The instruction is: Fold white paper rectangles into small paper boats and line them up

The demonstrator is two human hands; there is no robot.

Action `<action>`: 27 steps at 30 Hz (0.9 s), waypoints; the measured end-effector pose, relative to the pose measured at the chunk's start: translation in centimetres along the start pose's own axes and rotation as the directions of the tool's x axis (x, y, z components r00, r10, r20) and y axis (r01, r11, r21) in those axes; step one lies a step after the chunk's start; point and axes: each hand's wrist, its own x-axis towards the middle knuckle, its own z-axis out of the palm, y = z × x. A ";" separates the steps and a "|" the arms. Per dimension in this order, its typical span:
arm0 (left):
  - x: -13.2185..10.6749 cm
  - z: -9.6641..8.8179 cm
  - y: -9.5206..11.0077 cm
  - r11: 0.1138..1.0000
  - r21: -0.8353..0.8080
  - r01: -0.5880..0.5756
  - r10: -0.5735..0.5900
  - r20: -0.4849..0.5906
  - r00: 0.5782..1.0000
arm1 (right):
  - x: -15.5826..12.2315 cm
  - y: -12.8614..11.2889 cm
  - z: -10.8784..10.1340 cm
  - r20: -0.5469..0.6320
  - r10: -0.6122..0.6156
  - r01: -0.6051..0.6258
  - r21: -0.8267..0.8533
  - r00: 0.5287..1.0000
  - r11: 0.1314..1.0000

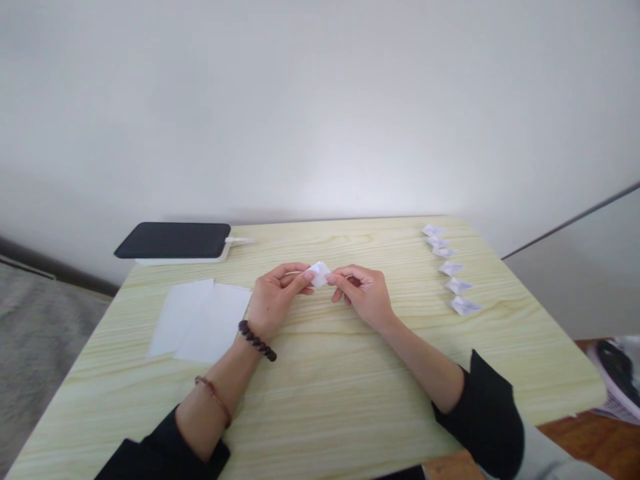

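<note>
A small folded white paper (319, 274) is held up between my two hands, over the middle of the table. My left hand (280, 293) pinches its left corner between thumb and fingers. On the opposite corner, my right hand (363, 291) has thumb and index finger closed. Along the table's right side stands a row of several small folded paper pieces (451, 268), pointed at their ends. White paper sheets (215, 323) lie partly overlapping, left of my left hand.
At the back left, a black phone (175, 240) rests on a white block with a white cable (241, 240) plugged in. The pale wood-grain table (320, 400) meets a white wall (320, 113) behind. A basket (617, 400) stands on the floor at right.
</note>
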 end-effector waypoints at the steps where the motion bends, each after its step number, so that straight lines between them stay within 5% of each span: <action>1: 0.0 0.0 0.1 1.000 -0.003 0.006 -0.006 0.001 1.000 | 0.0 0.0 0.0 -0.002 0.010 -0.010 0.002 1.000 1.000; 17: -0.2 0.1 -0.2 0.995 0.083 -0.049 0.054 -0.050 0.997 | 0.0 -0.1 0.3 -0.025 0.011 -0.012 -0.038 1.000 0.999; 27: -0.3 0.3 0.5 0.995 0.098 0.013 -0.023 0.103 0.994 | 0.0 0.3 0.4 -0.011 0.055 -0.054 0.073 0.998 0.996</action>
